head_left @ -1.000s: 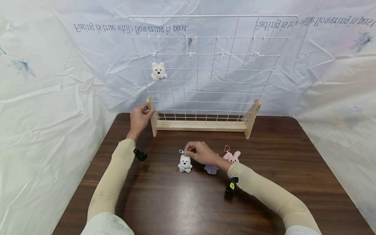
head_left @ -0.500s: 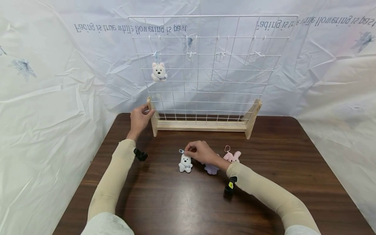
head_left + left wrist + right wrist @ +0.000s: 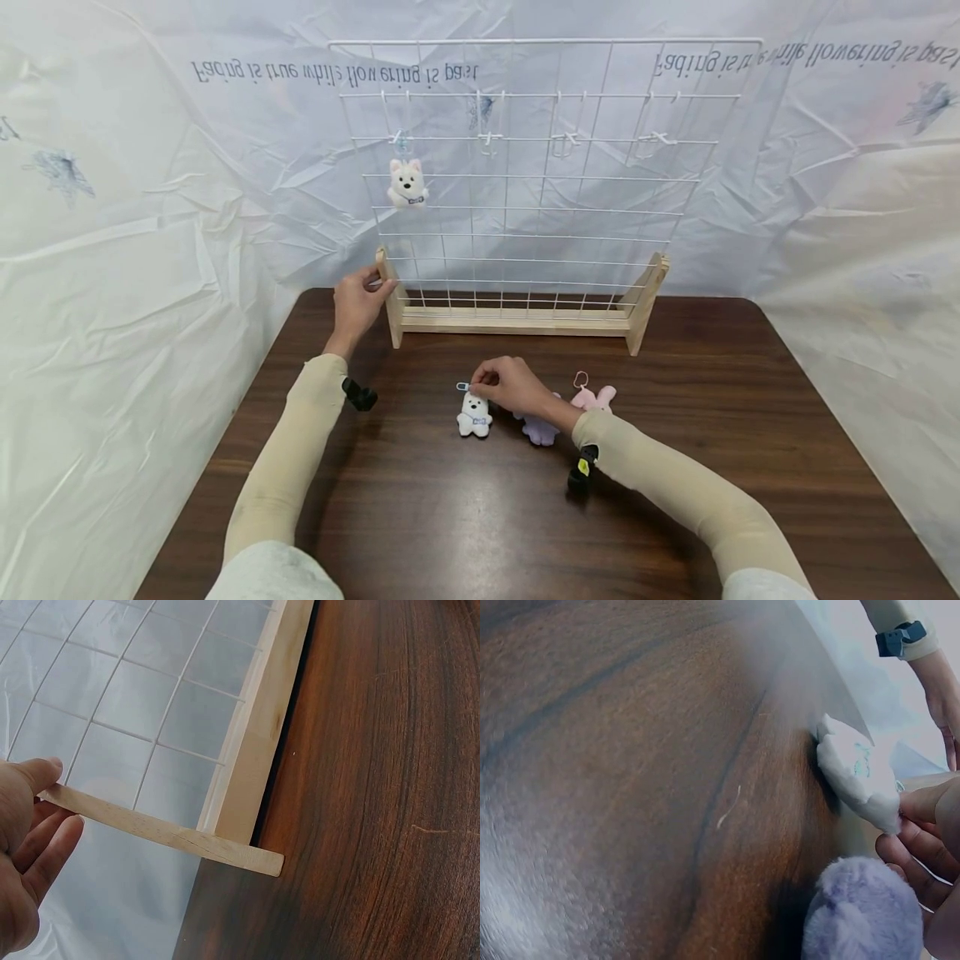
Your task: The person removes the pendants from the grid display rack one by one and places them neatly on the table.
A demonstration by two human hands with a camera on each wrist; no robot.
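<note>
Two grips: left hand (image 3: 356, 304) pinches left upright (image 3: 165, 834) of far rack (image 3: 513, 319), I'd guess for steadiness; right hand (image 3: 515, 388) pinches near white plush (image 3: 474, 418), left of purple plush (image 3: 540, 431), by its top.

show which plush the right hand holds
The lower white plush, right hand pinching near its top; the upper white one hangs, while the purple one and the pink one lie on the table.

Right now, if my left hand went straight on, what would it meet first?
Your left hand would meet the wooden upright it grips; beyond that, probably the wire grid, though depth is unclear.
</note>
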